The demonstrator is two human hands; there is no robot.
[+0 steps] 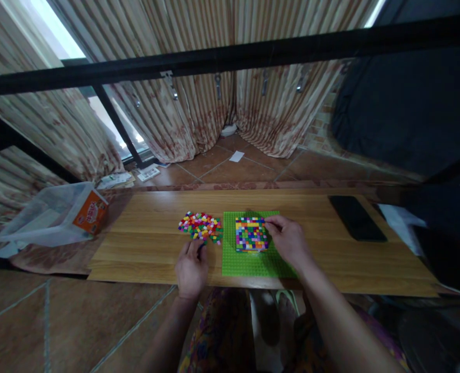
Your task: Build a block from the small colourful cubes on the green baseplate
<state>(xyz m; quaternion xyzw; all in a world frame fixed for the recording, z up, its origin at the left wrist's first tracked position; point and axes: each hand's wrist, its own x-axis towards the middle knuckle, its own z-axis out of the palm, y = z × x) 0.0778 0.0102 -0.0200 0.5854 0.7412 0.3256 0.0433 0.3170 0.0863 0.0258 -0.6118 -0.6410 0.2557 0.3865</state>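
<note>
Two hands work low over the wooden bench (pixel 144 243). A square block of many-coloured bricks (pixel 251 234) sits on a green plate (pixel 245 264), just left of the right hand (pixel 288 241). That hand's fingertips are pinched together against the block's far right corner, but whether they grip a brick cannot be told. The left hand (pixel 191 269) lies left of the plate with its fingers curled at the near edge of a pile of loose bricks (pixel 201 227); its grip is unclear too. A phone (pixel 356 217) lies well off to the right.
</note>
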